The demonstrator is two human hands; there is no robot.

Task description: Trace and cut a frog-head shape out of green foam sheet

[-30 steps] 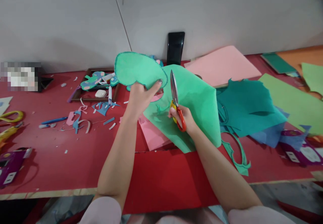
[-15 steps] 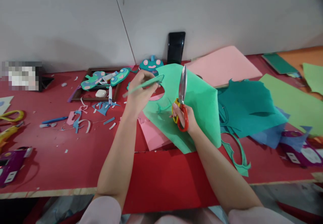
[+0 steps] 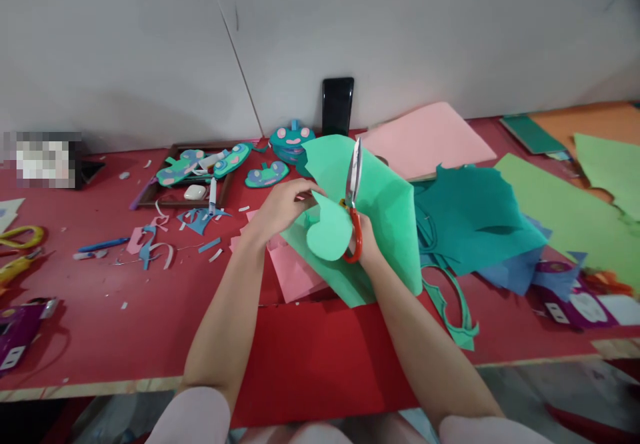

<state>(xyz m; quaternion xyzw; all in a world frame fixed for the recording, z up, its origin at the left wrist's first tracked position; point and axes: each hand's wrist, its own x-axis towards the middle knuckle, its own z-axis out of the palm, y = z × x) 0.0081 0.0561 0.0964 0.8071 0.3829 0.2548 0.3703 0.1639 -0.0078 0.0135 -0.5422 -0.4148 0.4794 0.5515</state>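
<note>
My left hand [image 3: 286, 209] pinches the edge of a mint-green felt cutout [image 3: 329, 232], rounded at the bottom with a pointed corner at the top. My right hand [image 3: 366, 237] grips scissors [image 3: 354, 197] with red and yellow handles, their blades pointing up and pressed together. The cutout's right edge is close against the scissor handles. Below both hands lies a large green felt sheet [image 3: 387, 211], and pink felt [image 3: 295, 272] shows under its left side.
Finished felt faces [image 3: 293, 141] sit at the back, some on a brown frame [image 3: 145, 197]. A black phone [image 3: 337, 105] leans on the wall. Teal felt [image 3: 480, 214] and a curved green scrap [image 3: 453, 307] lie right. Small scraps [image 3: 147, 244] and yellow-handled scissors [image 3: 23, 237] lie left.
My left hand has lowered and turned the green cutout, so its flat face now shows instead of its edge. My right hand still holds the scissors upright. The view has shifted slightly.
</note>
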